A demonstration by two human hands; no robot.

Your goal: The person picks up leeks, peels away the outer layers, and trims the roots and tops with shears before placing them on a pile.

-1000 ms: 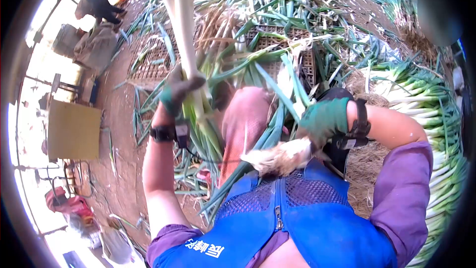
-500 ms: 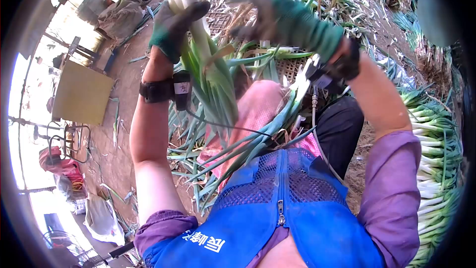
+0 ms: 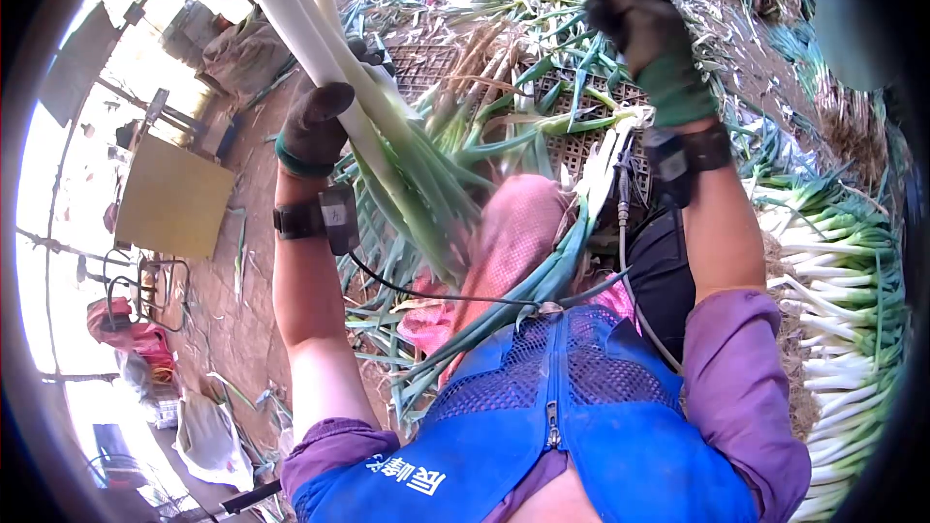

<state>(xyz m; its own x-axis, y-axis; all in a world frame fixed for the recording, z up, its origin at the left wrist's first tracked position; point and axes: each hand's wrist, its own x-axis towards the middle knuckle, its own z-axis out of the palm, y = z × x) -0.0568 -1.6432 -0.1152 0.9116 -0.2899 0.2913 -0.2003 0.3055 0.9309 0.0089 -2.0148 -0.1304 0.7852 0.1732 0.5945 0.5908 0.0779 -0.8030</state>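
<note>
My left hand point(image 3: 312, 128) grips a leek bunch point(image 3: 358, 107); my right hand point(image 3: 647, 34) is raised, curled, holding nothing. Cleaned stack point(image 3: 843, 261) sits right; litter remains on the ground.

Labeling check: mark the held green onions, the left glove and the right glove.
held green onions point(image 3: 320, 58), head view, on the white stalks.
left glove point(image 3: 312, 131), head view, on its dark back.
right glove point(image 3: 644, 34), head view, on its palm side.

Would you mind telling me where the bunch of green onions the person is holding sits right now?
The bunch of green onions is upper left in the head view, gripped by the left hand, above the pink-covered knee.
</note>
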